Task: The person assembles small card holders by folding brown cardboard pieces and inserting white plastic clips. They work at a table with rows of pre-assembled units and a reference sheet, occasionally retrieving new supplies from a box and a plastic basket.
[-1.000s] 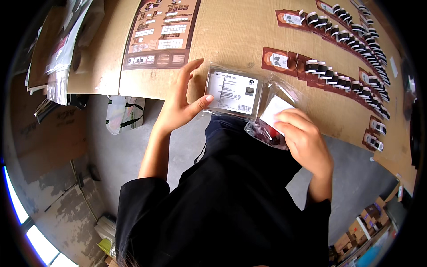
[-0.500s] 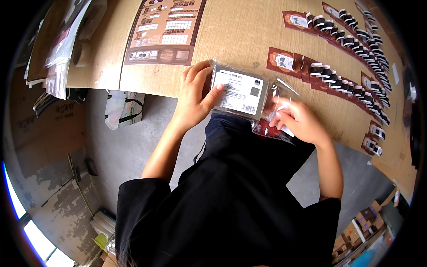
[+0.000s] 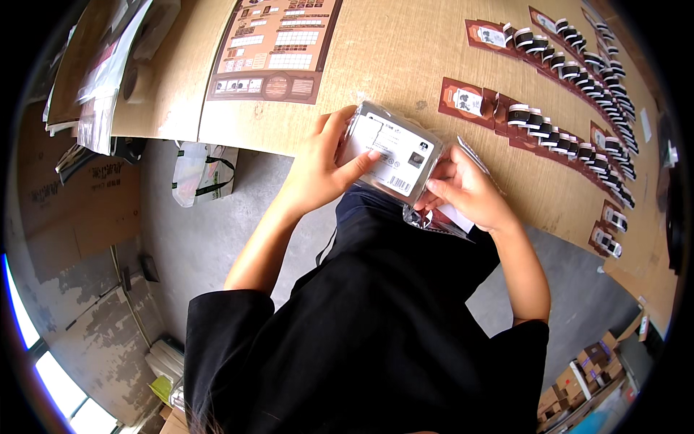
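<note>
A flat grey box with a white label [image 3: 394, 148], in clear plastic film, is held tilted at the table's near edge. My left hand [image 3: 318, 165] closes on its left end, thumb lying over the label and the other fingers behind. At the box's right end my right hand [image 3: 470, 192] has its fingers curled, pinching the edge of the box and the film. Loose clear plastic with dark red and white parts [image 3: 441, 218] hangs below the right fingers; what it wraps is partly hidden by the hand.
On the wooden table [image 3: 390, 58] lies a brown printed sheet [image 3: 275, 54] at the far left. Rows of dark red cards with black-and-white pieces [image 3: 546, 130] overlap along the right. Plastic-wrapped stacks [image 3: 108, 79] stand at the left edge; a white bag [image 3: 202, 173] sits below.
The box has tilted, its right end turning down toward me. My right hand has moved from the loose plastic onto the box's right edge. The left thumb has shifted further over the label.
</note>
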The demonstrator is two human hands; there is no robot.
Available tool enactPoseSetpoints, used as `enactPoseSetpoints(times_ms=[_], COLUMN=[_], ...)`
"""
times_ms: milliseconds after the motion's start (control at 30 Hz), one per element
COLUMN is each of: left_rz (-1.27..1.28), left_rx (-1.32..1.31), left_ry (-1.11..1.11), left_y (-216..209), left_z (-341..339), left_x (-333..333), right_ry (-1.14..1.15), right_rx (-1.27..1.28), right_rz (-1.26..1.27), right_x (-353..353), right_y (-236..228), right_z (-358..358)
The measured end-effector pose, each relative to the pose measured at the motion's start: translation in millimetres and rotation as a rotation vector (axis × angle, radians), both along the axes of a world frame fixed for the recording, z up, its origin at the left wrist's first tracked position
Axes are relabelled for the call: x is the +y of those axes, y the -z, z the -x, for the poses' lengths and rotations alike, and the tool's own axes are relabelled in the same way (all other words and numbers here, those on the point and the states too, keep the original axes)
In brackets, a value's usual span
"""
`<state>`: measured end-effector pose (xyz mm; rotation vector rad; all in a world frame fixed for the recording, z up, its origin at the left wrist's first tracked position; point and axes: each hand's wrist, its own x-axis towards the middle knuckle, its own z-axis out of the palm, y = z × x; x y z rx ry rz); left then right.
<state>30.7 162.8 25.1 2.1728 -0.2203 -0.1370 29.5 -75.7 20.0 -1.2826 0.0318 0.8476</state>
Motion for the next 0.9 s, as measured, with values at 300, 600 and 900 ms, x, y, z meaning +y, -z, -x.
enactPoseSetpoints(times_ms=[300,600,900], left_rz=[0.801,0.744,0.635], left_rx=[0.346,0.338,0.180], left_ry=[-0.094,-0.093,-0.108], left_y=[-16,-51,-67], left_z=[-1,-19,-19], left_x=[4,19,12], right_ry=[-0.043,-0.060,0.004], right_rx=[-0.218,-0.228,-0.346], right_rz=[-0.137,-0.595,-0.224], right_x=[1,-4,4], right_y=[-10,-17,-28], right_z=[-6,-11,9])
